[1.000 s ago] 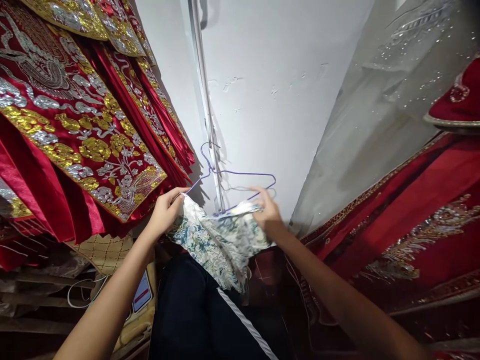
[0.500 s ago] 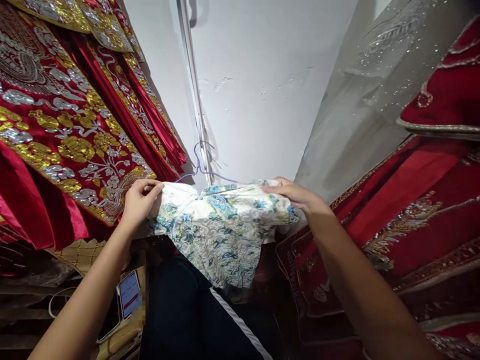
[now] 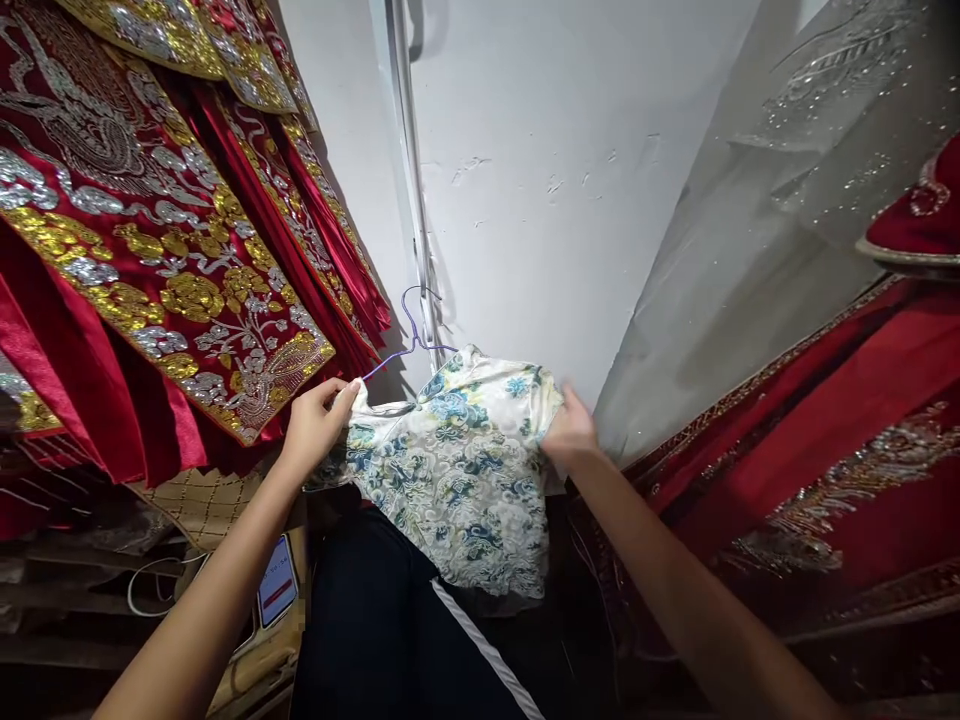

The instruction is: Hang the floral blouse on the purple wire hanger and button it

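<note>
A short-sleeved white blouse (image 3: 465,470) with blue, green and yellow flowers hangs spread in front of my legs. A thin purple hanger (image 3: 415,340) rises from its neckline, and the hanger's right arm goes out of sight under the cloth. My left hand (image 3: 319,425) is closed, pinching the blouse's left shoulder at the hanger's end between thumb and finger. At the right sleeve, my right hand (image 3: 574,430) is closed around the cloth; it is slightly blurred and its fingertips are partly hidden.
Red garments with gold and silver embroidery (image 3: 195,290) hang at left, and a beaded red garment (image 3: 847,440) at right beside a sheer sparkling cloth (image 3: 690,300). A metal pole (image 3: 409,150) stands against the white wall (image 3: 555,120). A phone (image 3: 277,585) lies at lower left.
My right hand has moved down and inward along the right sleeve. The blouse's right shoulder now shows unfolded and its body hangs lower. My left hand keeps its pinch; the view has shifted slightly.
</note>
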Available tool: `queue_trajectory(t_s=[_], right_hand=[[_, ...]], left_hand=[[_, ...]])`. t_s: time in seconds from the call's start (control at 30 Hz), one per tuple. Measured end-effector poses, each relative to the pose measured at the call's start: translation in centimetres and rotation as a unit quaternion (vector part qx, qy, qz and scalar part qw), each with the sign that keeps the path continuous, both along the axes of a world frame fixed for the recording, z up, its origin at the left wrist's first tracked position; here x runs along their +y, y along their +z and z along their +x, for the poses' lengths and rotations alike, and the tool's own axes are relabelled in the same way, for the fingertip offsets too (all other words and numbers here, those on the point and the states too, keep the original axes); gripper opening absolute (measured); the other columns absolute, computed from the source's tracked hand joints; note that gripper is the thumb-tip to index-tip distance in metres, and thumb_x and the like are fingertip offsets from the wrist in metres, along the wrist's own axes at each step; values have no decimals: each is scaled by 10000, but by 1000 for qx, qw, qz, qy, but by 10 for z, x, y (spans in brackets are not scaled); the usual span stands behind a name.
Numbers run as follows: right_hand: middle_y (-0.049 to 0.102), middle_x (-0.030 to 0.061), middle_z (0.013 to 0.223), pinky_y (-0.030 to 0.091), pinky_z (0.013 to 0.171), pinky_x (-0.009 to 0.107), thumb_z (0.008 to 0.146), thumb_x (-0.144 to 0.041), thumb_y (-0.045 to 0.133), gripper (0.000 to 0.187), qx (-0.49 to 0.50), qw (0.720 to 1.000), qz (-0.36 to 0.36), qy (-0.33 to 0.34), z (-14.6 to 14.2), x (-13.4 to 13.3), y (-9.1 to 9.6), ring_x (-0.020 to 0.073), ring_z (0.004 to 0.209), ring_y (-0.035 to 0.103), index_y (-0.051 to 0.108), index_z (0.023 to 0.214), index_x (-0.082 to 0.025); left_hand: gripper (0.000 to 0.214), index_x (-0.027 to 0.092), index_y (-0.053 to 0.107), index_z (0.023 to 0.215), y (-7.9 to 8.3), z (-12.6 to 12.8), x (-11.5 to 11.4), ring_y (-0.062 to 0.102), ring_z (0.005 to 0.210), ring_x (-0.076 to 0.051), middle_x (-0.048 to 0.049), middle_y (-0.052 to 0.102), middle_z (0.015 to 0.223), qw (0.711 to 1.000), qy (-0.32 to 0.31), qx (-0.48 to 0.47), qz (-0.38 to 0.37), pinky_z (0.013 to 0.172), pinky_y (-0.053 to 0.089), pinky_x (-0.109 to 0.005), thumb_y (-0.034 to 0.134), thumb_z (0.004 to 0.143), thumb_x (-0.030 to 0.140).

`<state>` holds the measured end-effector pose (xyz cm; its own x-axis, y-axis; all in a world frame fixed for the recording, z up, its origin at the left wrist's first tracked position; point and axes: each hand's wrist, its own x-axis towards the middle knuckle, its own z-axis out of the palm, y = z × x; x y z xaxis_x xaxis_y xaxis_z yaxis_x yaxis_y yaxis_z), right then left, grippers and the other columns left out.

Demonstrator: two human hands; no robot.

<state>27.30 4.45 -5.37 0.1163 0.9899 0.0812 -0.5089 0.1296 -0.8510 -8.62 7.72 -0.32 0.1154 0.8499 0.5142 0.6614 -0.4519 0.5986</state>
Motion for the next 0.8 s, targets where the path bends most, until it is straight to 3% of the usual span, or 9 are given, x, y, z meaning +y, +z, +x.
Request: queue_trajectory(t_s=[0.13,0.27,0.33,0.4,0.47,0.57,0.67,0.73,0.8], right_hand=[[711,144,1131,532,944,515,905,-737,341,704,18,998,42,46,11,0,40,319,1151,643,633,1215,-176],[703,136,1124,539,928,506,888,-755,345,751,-108,975,143,133,-22,-28,84,305,1136,648,627,1269,-173],[700,120,1150,540,946,468,876,-680,488,651,-215,915,192,281,-41,-51,91,287,1118,658,644,1268,-184],[661,94,1263,503,1024,434,855,-538,633,548,-346,828,234,373,-55,-69,85,271,1182,628,633,1303,-223],[543,86,1434,422,1120,442,860,-382,667,564,-485,787,255,286,-64,-76,65,275,1320,525,553,1400,-263],[266,116,1617,313,1189,517,836,-242,651,838,-618,749,237,32,-73,-63,26,310,1482,286,256,1574,-272],[90,130,1660,200,1220,588,756,-187,679,1066,-671,693,255,-60,-84,-43,-1,347,1529,111,38,1606,-245],[178,135,1631,154,1225,609,717,-121,638,1048,-683,662,294,-91,-90,-37,-8,352,1520,129,76,1595,-228],[393,148,1498,258,1188,596,690,-107,619,939,-682,651,320,-95,-93,-38,-9,357,1439,304,235,1541,-207]], left_hand=[[407,173,651,780,8,6,3,462,603,-135,22,520,620,999,13,8,32,576,329,-237,469,961,489],[299,177,674,856,19,15,9,521,642,-148,9,617,706,998,34,11,55,607,360,-241,608,876,468],[297,171,672,843,20,17,7,547,666,-157,-9,639,728,998,13,-36,46,624,385,-244,615,874,460],[348,166,674,823,17,20,1,547,651,-155,-18,620,694,993,-31,-115,16,615,400,-246,558,919,480],[412,167,688,839,14,27,-12,545,633,-153,-23,607,679,980,-84,-179,-15,602,410,-249,509,948,521],[492,171,719,851,13,47,-40,574,683,-163,-45,621,719,957,-177,-228,-8,647,441,-265,464,961,577],[623,174,727,795,18,73,-68,597,722,-179,-60,618,713,914,-272,-301,-13,706,472,-291,347,977,633],[679,177,714,762,22,89,-81,618,732,-187,-60,617,686,876,-317,-354,-80,723,490,-304,269,991,635],[673,179,700,750,24,97,-88,651,787,-200,-64,644,710,841,-335,-398,-149,767,511,-318,264,995,629]])
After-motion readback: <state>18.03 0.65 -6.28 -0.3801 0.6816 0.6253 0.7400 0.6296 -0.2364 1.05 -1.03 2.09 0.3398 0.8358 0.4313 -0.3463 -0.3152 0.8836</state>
